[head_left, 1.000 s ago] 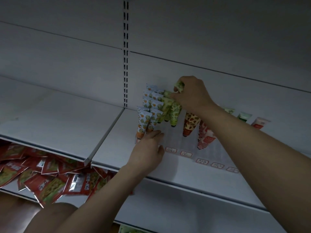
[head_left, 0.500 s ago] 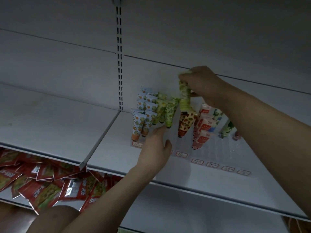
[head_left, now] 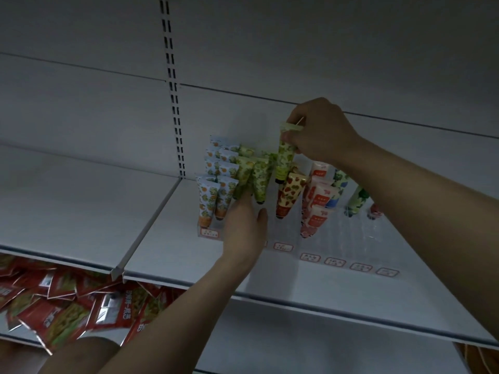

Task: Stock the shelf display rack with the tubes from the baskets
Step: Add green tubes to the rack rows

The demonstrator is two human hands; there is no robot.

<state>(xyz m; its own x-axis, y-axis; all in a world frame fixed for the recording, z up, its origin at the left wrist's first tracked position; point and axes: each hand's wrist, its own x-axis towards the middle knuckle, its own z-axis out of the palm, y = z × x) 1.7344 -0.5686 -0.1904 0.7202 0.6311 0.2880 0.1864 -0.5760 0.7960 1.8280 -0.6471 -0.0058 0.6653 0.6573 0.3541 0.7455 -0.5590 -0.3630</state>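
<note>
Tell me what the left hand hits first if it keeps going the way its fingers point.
Probably the green-patterned tubes in the clear rack: the left hand points up and back, its fingertips at or just short of their lower ends. Contact is unclear.

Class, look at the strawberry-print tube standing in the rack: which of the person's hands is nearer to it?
Left. The left hand sits just beside the strawberry-print tube, low to its left; the right hand is higher, gripping a green tube.
</note>
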